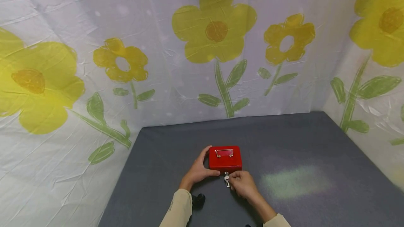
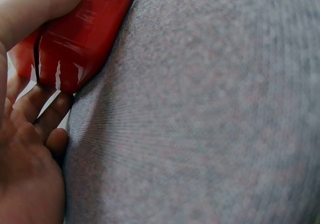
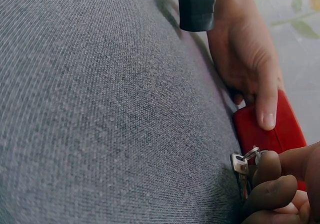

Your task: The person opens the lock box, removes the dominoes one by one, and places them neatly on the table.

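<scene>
A small red cash box (image 1: pixel 225 164) with a metal carry handle (image 1: pixel 224 152) on its lid lies on the dark grey table, lid down. My left hand (image 1: pixel 199 169) holds its left side, the thumb along the front face and the fingers around the left and back; the left wrist view shows the fingertips against the red side (image 2: pixel 75 59). At the front, my right hand (image 1: pixel 244 185) pinches a key at the lock. A second key (image 3: pixel 240 163) hangs from the ring joining them. The right fingers hide the pinched key and most of the lock.
The grey table (image 1: pixel 176 139) ends at a back edge against a white cloth (image 1: pixel 164 97) printed with yellow flowers. More cloth hangs at the left and right. A black wrist camera (image 1: pixel 199 200) sits by the left sleeve (image 1: pixel 178 207).
</scene>
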The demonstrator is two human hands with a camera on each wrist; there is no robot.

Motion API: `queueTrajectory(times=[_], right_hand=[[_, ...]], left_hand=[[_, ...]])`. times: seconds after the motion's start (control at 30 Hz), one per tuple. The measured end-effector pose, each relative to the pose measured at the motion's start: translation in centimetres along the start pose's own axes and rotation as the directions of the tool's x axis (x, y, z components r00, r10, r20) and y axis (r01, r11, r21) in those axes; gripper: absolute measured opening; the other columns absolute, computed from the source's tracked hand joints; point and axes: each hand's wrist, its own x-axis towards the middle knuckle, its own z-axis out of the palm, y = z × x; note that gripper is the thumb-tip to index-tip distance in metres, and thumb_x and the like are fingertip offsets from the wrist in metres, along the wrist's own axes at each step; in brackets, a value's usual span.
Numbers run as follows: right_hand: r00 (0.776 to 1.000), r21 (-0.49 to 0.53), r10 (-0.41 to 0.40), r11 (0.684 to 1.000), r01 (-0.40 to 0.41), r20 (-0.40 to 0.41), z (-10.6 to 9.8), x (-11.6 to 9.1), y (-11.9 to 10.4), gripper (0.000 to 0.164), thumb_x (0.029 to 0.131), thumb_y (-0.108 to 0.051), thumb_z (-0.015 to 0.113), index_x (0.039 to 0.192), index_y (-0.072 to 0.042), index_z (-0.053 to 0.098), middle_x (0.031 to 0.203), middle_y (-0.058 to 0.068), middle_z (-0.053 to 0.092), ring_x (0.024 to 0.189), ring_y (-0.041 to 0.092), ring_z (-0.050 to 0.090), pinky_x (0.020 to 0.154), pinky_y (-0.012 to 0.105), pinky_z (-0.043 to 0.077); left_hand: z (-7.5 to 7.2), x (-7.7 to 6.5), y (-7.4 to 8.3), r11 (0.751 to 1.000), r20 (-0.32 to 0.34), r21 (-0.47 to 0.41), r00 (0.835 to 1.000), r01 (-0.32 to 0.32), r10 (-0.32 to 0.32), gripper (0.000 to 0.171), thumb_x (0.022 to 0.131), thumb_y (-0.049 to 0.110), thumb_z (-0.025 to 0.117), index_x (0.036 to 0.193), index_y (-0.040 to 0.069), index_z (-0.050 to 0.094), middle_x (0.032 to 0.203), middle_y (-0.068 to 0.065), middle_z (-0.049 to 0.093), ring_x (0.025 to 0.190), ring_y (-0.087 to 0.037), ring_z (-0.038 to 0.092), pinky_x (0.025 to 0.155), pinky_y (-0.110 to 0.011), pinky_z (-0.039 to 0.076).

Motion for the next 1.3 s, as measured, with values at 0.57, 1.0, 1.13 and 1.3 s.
queueTrajectory(times=[0.57,1.0,1.13,1.3], right_hand=[[0.998,0.008,0.058,0.998,-0.058,0.029,-0.4,-0.4,-0.5,0.013,0.092,-0.009,0.063,0.086,-0.003,0.073,0.057,-0.003,0.057,0.039,0.008,0.040,0.037,0.022,0.032],[0.994,0.116,0.016,0.993,-0.029,0.107,-1.2,-0.2,0.4,0.020,0.097,-0.016,0.064,0.100,0.002,0.073,0.062,-0.002,0.061,0.040,0.005,0.045,0.037,0.022,0.037],[0.993,0.163,0.029,0.985,-0.048,0.117,-2.2,-0.1,0.6,0.028,0.097,-0.021,0.066,0.106,0.004,0.072,0.066,0.000,0.064,0.042,0.006,0.047,0.039,0.022,0.041],[0.997,0.157,0.057,0.986,-0.065,0.051,-3.9,0.1,0.2,0.030,0.096,-0.027,0.069,0.097,0.003,0.071,0.065,0.000,0.064,0.043,0.009,0.047,0.042,0.025,0.044]], left_hand=[[0.0,0.0,-0.1,1.000,0.007,0.001,1.000,-0.006,0.006,0.108,0.072,0.032,0.091,0.160,0.022,0.029,0.163,-0.004,0.039,0.152,-0.029,0.033,0.122,-0.064,0.024],[-0.1,-0.1,-0.1,1.000,0.003,0.011,1.000,0.015,-0.015,0.109,0.072,0.033,0.091,0.161,0.027,0.028,0.166,-0.004,0.034,0.153,-0.032,0.030,0.120,-0.067,0.024],[0.0,-0.2,0.0,0.999,-0.007,0.025,0.999,0.045,-0.045,0.109,0.071,0.036,0.091,0.160,0.030,0.029,0.166,-0.004,0.034,0.152,-0.032,0.031,0.120,-0.067,0.025],[0.1,-0.2,0.0,0.997,-0.019,0.047,0.998,0.057,-0.056,0.108,0.071,0.038,0.090,0.160,0.032,0.029,0.166,-0.005,0.034,0.152,-0.034,0.031,0.119,-0.068,0.026]])
